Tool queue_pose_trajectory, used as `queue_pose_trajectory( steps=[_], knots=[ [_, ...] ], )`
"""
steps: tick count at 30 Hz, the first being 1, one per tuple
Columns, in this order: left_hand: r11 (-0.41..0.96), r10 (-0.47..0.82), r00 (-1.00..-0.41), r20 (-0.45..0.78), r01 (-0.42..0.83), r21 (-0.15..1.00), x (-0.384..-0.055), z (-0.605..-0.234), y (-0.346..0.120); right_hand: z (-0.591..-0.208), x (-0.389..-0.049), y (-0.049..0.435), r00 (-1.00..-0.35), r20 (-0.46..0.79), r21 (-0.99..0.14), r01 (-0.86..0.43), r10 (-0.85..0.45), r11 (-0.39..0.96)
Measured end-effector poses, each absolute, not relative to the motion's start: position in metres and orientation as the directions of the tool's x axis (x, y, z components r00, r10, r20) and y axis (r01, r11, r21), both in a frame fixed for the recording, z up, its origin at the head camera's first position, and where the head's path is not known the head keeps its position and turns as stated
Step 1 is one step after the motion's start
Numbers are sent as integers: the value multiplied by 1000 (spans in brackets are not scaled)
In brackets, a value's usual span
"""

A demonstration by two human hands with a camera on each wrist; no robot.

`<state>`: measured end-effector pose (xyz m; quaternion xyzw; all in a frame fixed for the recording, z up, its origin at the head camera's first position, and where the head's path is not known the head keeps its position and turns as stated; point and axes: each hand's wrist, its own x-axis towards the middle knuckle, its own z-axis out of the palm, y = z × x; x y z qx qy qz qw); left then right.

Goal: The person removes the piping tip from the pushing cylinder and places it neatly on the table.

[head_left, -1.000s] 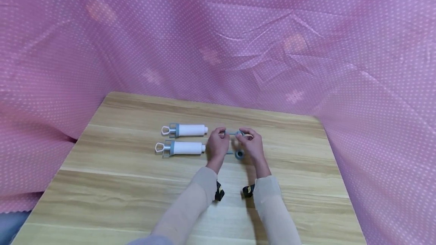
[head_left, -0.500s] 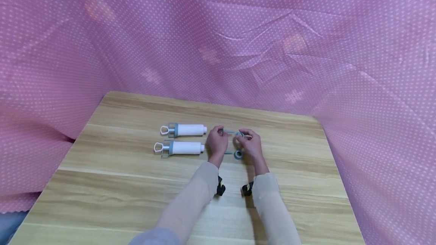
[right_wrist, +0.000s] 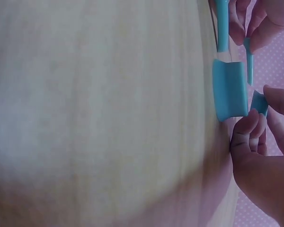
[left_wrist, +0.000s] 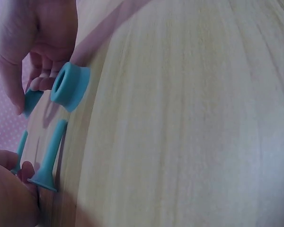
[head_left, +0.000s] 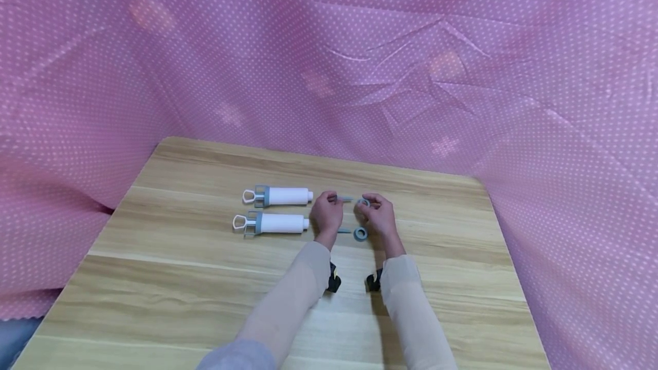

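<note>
My left hand pinches the far teal nozzle, a slim tube, by its left end. To its right, my right hand holds the far teal ring between thumb and fingers. A small gap separates that nozzle's tip from the ring. Nearer to me lie a second nozzle with a flared base and a second ring, whose outer wall flares. In the head view, the left hand covers part of both nozzles.
Left of the hands, two white plunger cylinders lie side by side, the far one and the near one, with blue-grey collars and loop handles. The wooden table meets a pink dotted cloth behind.
My left hand has drawn the far nozzle slightly left, away from the ring, so a gap now shows between them. The right hand stays almost in place with the ring.
</note>
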<state>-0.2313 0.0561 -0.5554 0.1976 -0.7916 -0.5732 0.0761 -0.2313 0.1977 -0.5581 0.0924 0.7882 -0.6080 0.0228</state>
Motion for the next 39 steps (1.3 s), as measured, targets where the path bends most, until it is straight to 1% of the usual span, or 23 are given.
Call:
queue_pose_trajectory(
  steps=[4,8,15,17,27,32,39],
  knots=[
    [304,-395,-913,-102,-234,924,-232,-558,54,-560,-232,197,-977,-170,-942,199,127,270],
    [350,-388,-918,-81,-228,908,-232,-560,52,-562,-233,195,-977,-162,-935,197,140,295],
    [429,-379,-925,-19,-194,882,-232,-562,50,-567,-237,195,-977,-160,-935,196,140,295],
    [439,-374,-928,-9,-185,880,-233,-562,50,-568,-238,195,-977,-167,-935,199,130,292],
    [465,-362,-932,-7,-187,866,-236,-564,49,-566,-243,195,-985,-145,-908,172,98,383],
    [456,-343,-939,-33,-197,868,-236,-565,49,-566,-241,198,-986,-145,-883,167,83,440],
    [456,-334,-942,-39,-197,868,-233,-564,50,-563,-238,198,-987,-145,-884,163,74,438]
  ],
)
